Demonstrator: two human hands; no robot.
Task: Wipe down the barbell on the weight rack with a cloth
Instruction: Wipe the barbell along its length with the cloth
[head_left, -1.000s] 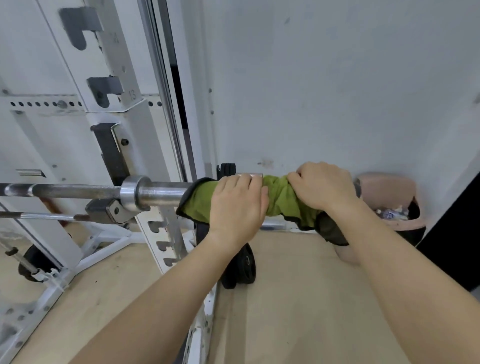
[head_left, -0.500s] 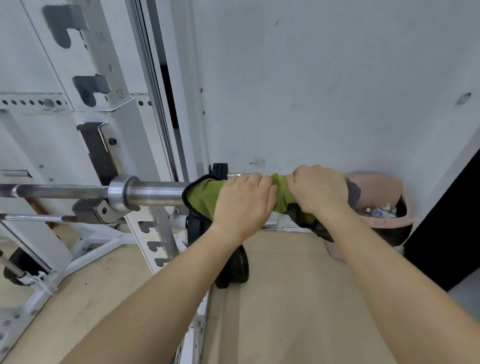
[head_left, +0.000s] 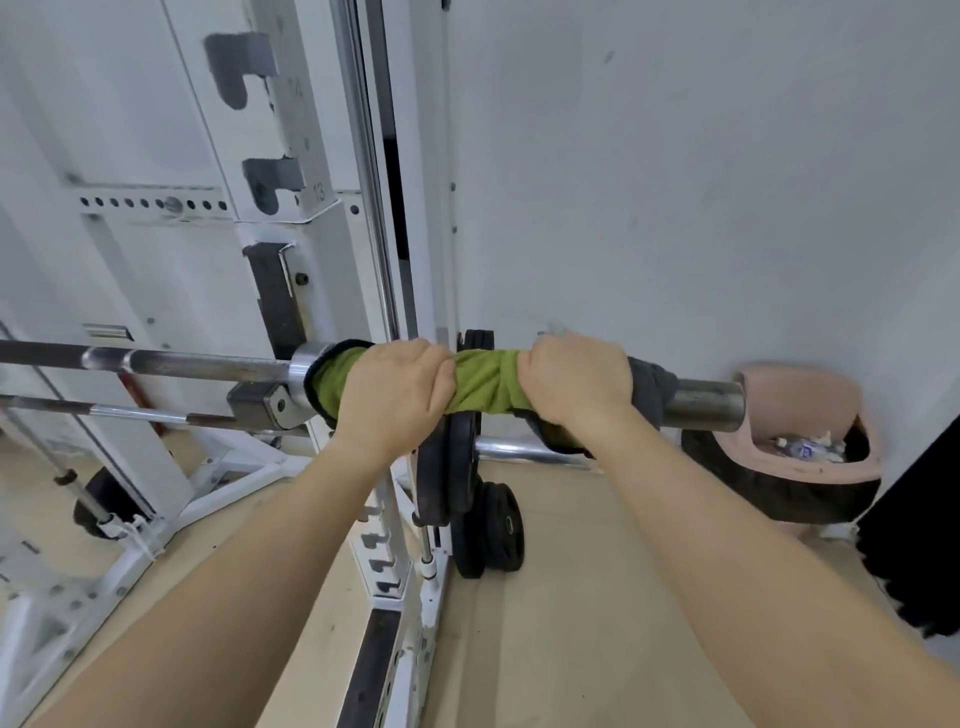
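A steel barbell (head_left: 197, 359) lies across the white rack (head_left: 332, 249) on its hook. A green cloth (head_left: 480, 382) with a dark edge is wrapped around the barbell's thick right sleeve. My left hand (head_left: 392, 392) grips the cloth close to the collar. My right hand (head_left: 576, 379) grips it further right, and a grey part of the cloth shows beyond that hand. The bare sleeve end (head_left: 709, 402) sticks out to the right. The sleeve under the cloth is hidden.
Black weight plates (head_left: 488, 525) hang on a peg low on the rack, right below my hands. A pink bin (head_left: 810, 410) with rubbish stands against the wall at right. A thinner bar (head_left: 104, 410) runs below the barbell. The floor is light wood.
Both hands and the cloth have slid left along the sleeve toward the collar. More of the bare sleeve end now shows at the right.
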